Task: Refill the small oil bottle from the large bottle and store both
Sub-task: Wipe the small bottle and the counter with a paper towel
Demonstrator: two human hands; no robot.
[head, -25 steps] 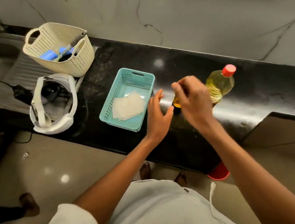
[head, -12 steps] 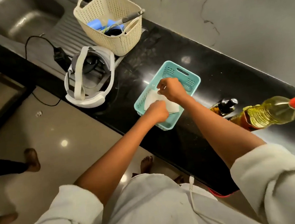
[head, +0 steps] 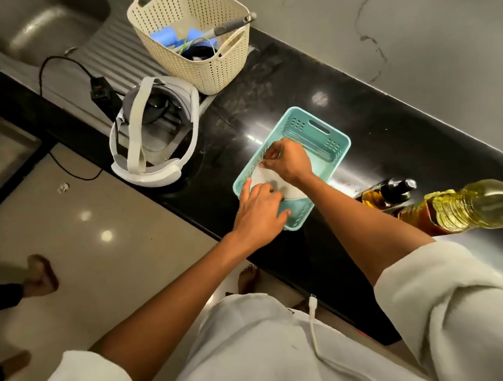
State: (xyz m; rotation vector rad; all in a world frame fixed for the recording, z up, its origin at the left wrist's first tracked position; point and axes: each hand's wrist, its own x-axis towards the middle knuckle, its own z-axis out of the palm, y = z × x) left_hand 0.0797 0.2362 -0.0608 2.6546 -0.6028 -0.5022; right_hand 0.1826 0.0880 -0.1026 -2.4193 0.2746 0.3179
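The small dark-topped oil bottle (head: 385, 194) stands on the black counter (head: 394, 128), right of a teal tray (head: 329, 136). Beside it, at the right edge, stands the large bottle (head: 474, 210) of yellow oil with a red cap. Both hands are inside the teal tray on a stack of white paper sheets (head: 262, 176). My right hand (head: 287, 159) pinches the far edge of a sheet. My left hand (head: 259, 214) rests with spread fingers on the near part of the sheets and the tray's rim. Neither hand touches a bottle.
A cream woven basket (head: 197, 67) with tools stands at the back left. A white headset (head: 154, 132) with a black cable lies by the steel sink (head: 43, 26). Another person's feet (head: 37, 275) are on the floor at left.
Both hands left the small bottle and went left into the teal tray onto the paper sheets. The camera view swung left, so the bottles now sit at the right edge.
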